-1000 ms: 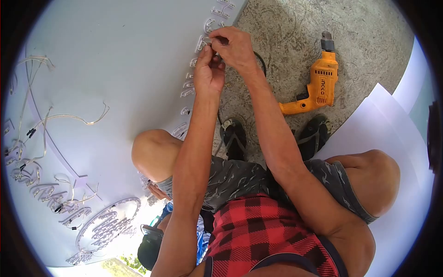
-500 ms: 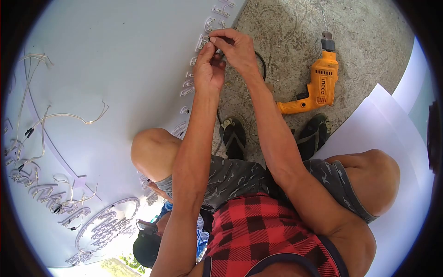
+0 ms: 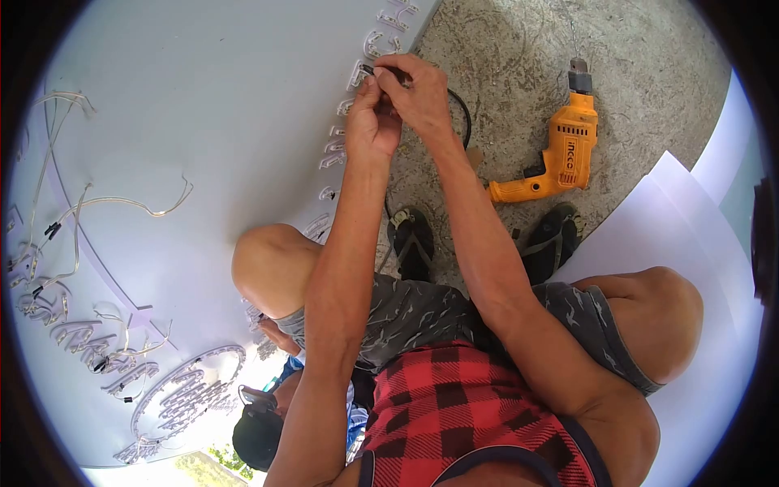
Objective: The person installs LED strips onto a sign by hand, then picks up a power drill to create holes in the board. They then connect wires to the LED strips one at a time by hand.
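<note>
My two hands meet at the right edge of a large pale panel [image 3: 219, 97]. My right hand [image 3: 418, 91] pinches a small dark piece [image 3: 367, 70], too small to make out fully. My left hand [image 3: 373, 122] is closed just below, thumb and fingertips against the same piece, its palm partly turned up. Under and around the fingertips runs a row of raised channel letters [image 3: 380, 45] with small light modules inside. A black cable [image 3: 466, 114] curves out from behind my right hand; whether it joins the dark piece is hidden.
An orange power drill [image 3: 570, 146] lies on the concrete floor [image 3: 495, 49]. Loose wires [image 3: 146, 207] and more letters [image 3: 182, 398] are on the panel's left side. White sheet material [image 3: 665, 219] lies at right. Another person, in a dark cap [image 3: 258, 434], is at lower left.
Both hands have shifted very slightly right and down, and more of the dark piece shows at the fingertips. The other person's hand at lower left has moved a little.
</note>
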